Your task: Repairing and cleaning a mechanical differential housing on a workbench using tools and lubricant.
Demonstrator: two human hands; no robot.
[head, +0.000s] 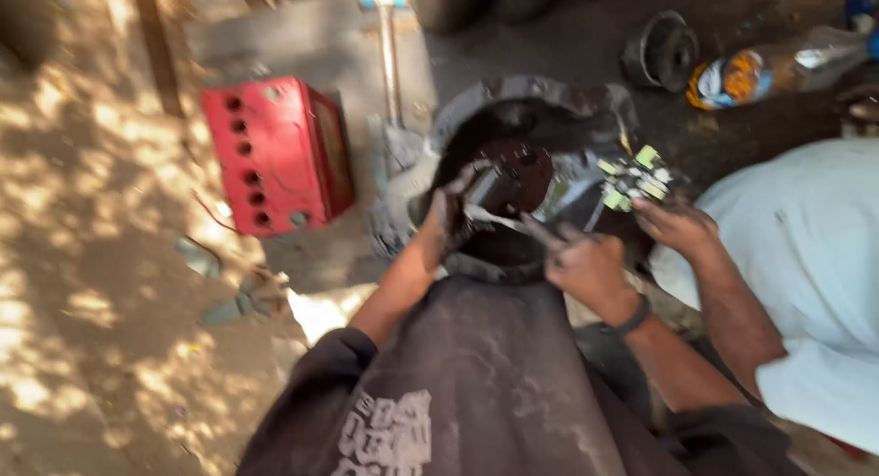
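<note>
Dirt yard, red battery [275,156], co-worker's hand [676,227] beside greasy basin [540,110]

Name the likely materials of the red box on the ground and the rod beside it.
Red box: probably moulded plastic, with an even glossy red skin and a row of round holes. Rod: seemingly bare metal, pale grey with a dull sheen; blur leaves it uncertain.

Dappled sunlight fell across the dirt ground [82,284] at my left, patchy and bright, while the upper right lay in deep shade. Motion blur smeared the whole frame. My left hand [446,221] and right hand [586,267] looked soft, dim, without crisp edges.
</note>
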